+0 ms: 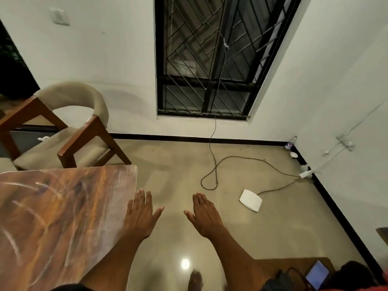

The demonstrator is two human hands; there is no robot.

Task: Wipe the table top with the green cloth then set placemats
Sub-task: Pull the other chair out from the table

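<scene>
Both hands, left [140,217] and right [204,215], reach forward flat, fingers straight, empty.

White walls [117,59]; barred dark window [210,59]; glossy beige floor [262,227]; cushioned wooden chair [69,131].

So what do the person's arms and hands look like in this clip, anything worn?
Both forearms are bare, with no sleeves in view. The left hand and right hand wear no gloves, and no rings, watch or bands show on the fingers or wrists.
</scene>
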